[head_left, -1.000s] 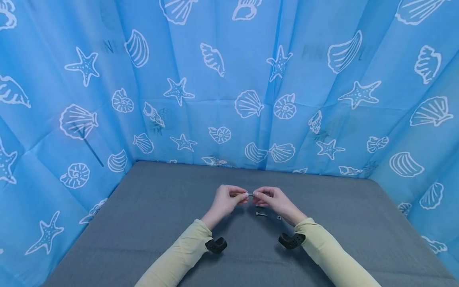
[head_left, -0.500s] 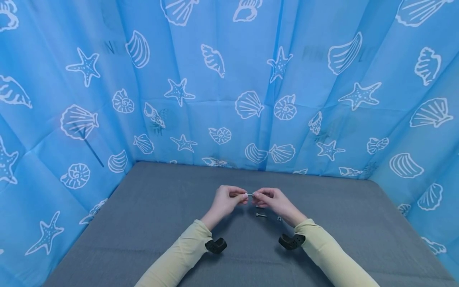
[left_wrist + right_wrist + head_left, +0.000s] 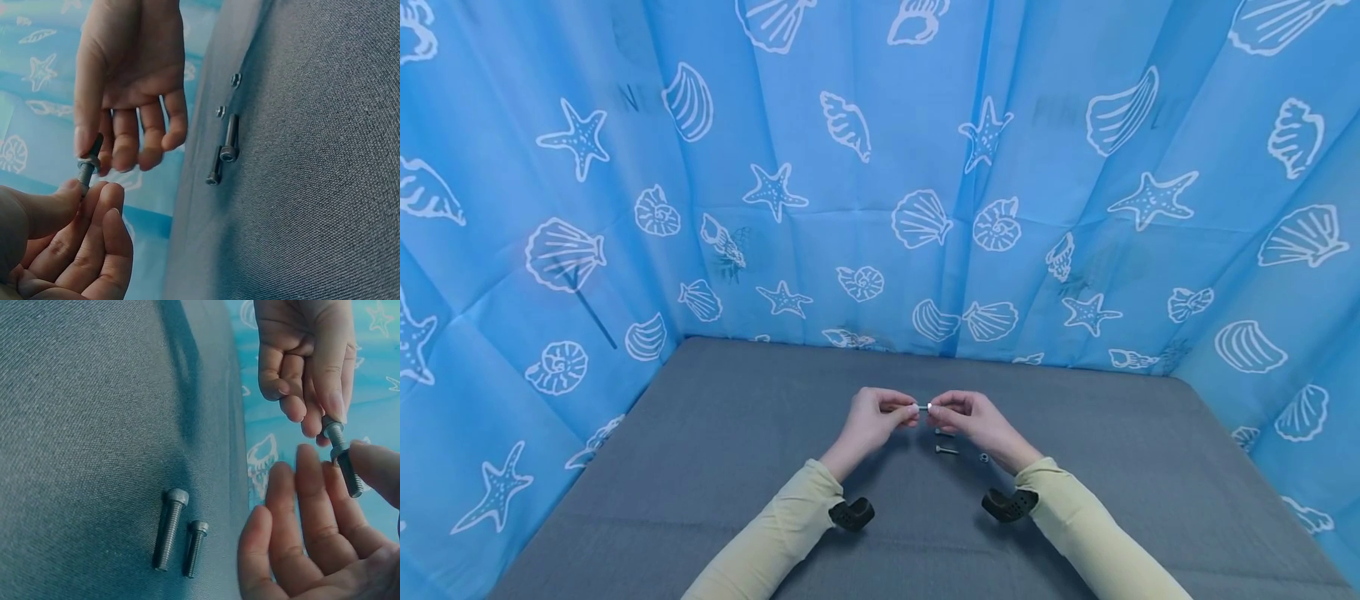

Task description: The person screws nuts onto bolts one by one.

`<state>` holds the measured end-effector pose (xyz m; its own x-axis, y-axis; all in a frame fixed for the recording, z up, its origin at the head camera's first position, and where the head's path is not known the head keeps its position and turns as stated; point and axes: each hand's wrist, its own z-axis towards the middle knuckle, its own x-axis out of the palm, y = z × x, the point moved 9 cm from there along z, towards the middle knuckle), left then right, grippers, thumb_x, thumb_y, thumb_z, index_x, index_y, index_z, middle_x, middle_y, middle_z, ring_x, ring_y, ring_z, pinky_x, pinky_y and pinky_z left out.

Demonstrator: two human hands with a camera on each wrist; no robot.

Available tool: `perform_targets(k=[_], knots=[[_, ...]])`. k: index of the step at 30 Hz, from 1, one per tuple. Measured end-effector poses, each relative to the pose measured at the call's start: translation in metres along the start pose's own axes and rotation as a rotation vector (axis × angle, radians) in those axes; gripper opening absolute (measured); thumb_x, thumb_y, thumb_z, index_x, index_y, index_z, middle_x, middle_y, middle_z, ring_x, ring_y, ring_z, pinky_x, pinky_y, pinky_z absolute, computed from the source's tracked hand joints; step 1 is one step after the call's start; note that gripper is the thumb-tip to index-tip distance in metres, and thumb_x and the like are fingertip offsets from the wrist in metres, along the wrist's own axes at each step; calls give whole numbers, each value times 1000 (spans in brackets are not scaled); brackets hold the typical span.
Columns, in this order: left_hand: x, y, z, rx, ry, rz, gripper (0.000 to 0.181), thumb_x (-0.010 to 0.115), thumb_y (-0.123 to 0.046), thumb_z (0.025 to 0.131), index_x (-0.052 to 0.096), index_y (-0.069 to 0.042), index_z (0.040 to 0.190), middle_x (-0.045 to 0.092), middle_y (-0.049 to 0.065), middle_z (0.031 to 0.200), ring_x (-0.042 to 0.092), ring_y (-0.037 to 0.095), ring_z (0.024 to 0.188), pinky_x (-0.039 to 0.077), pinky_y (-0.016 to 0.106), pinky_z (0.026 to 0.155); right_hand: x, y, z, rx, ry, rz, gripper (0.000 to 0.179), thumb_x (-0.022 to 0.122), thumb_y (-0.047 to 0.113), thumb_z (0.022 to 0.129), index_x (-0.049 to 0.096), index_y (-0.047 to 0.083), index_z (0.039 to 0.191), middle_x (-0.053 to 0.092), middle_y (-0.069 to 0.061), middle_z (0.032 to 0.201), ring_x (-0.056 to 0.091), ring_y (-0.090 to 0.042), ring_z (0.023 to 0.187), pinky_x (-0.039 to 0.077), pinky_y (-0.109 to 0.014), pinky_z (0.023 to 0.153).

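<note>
Out over the grey table, my left hand (image 3: 872,421) pinches the head end of a socket-head bolt (image 3: 354,480) between thumb and fingers. A hex nut (image 3: 339,453) sits around the bolt's shank, with the threaded end sticking out past it. The thumb and forefinger of my right hand (image 3: 976,418) pinch this nut; its other fingers are spread loosely below. Two more socket-head bolts lie on the table under the hands, a larger bolt (image 3: 169,531) and a smaller bolt (image 3: 196,549). Near them, in the left wrist view, lie two loose nuts, one nut (image 3: 235,80) beyond the other nut (image 3: 220,112).
The grey cloth-covered table (image 3: 737,483) extends around the hands on all sides. A blue curtain (image 3: 865,225) with white shells and starfish hangs along its back and sides. Black wrist mounts, a left mount (image 3: 853,513) and a right mount (image 3: 1011,504), sit below the sleeves.
Both hands stay in nearly the same place. The right fingertips shift slightly at the nut, and a bright glint now shows there in the head view.
</note>
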<state>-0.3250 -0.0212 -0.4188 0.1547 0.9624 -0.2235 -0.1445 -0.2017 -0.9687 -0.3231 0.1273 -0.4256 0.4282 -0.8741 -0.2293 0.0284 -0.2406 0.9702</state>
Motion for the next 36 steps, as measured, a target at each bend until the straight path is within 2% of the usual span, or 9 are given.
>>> perform_targets(k=[5,9,12,20,28,33,36], knots=[[0,-1,0,1,0,-5,12,68,-9,89,73,-1,96,71,4,80,69,15,72,57,44,74,0,-1,0,11,0,16,41,57,28,98,54,-7,120,65,-20,109,61,-31,105,44,-53,96],[-1,-2,-1,-1,4,-10,14,68,-8,89,72,3,98,71,4,80,70,15,72,57,45,75,0,4,-1,-32,5,54,38,59,20,97,49,-5,124,62,-26,115,60,-36,108,44,-54,96],[0,-2,-1,-6,8,-13,16,68,-8,89,72,4,99,71,4,80,70,14,72,57,46,76,0,6,-2,-48,6,49,38,60,16,96,49,-7,124,62,-25,114,60,-35,107,45,-54,95],[-1,-1,0,12,2,0,12,69,-9,89,73,0,95,71,4,79,70,15,72,57,43,73,1,-1,1,13,-7,8,41,55,29,99,57,-7,118,65,-19,107,61,-31,104,46,-52,95],[0,-1,0,7,14,-9,13,68,-9,89,73,1,97,71,4,79,69,14,72,57,44,74,2,2,0,-31,2,27,39,61,21,96,51,-6,123,64,-21,112,61,-32,106,46,-51,95],[1,-2,-1,4,16,-12,14,68,-9,89,72,3,97,71,6,80,70,16,73,57,44,74,0,-1,0,1,-12,-15,41,57,29,98,57,-7,118,65,-18,108,62,-29,103,47,-50,94],[1,-2,-1,9,15,-12,14,68,-8,89,72,3,97,71,7,80,70,17,73,57,45,74,-1,-3,1,13,-15,11,44,54,29,99,54,-8,121,65,-20,110,62,-29,104,46,-50,95]])
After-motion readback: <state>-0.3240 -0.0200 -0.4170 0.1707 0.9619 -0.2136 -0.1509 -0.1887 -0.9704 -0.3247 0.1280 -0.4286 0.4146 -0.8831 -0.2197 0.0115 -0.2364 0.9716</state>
